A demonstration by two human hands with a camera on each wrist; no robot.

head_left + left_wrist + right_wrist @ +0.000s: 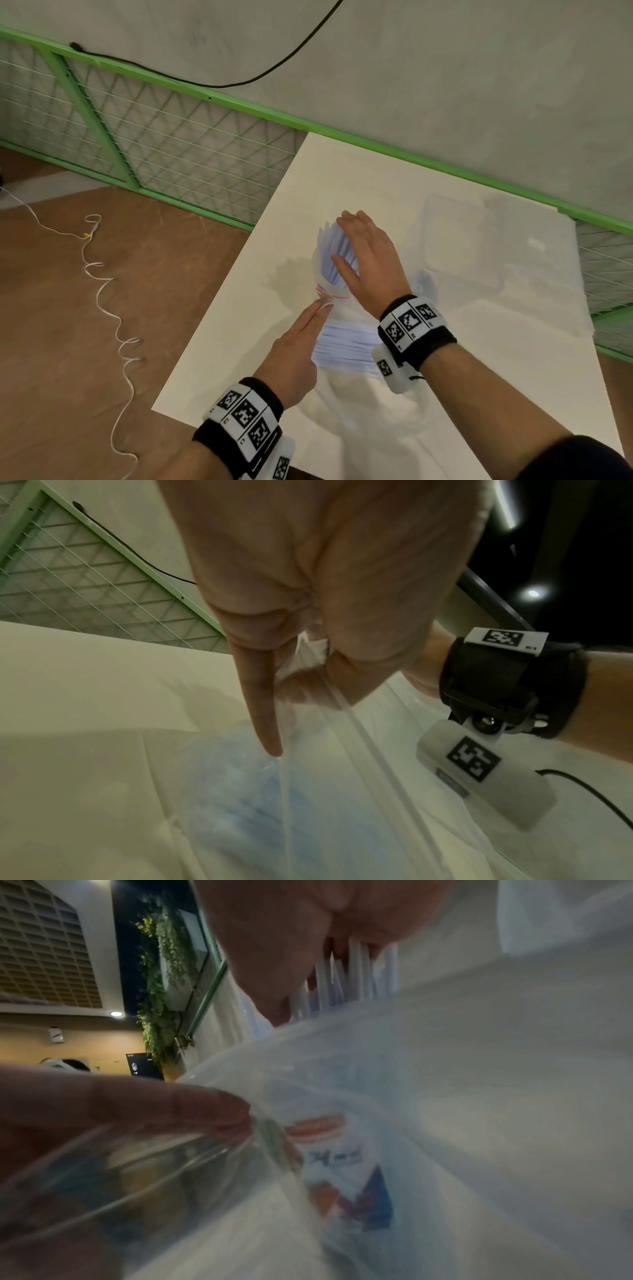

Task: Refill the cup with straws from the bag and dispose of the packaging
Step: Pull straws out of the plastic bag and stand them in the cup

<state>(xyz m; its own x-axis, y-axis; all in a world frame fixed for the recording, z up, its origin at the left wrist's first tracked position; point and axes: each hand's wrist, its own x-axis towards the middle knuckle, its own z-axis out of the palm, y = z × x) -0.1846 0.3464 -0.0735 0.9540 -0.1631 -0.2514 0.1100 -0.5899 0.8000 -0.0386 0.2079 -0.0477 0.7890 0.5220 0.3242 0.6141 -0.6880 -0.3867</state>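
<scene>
Many straws already upright in the cup on the desk, under the flat right hand (more remain bagged). Left wrist: left hand pinching the bag. Right wrist: blurred; packaging undisposed.

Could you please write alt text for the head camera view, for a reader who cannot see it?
On a white table, a person's right hand lies flat against the tops of pale straws standing in a clear cup, while the left hand pinches the clear bag holding more straws.
</scene>
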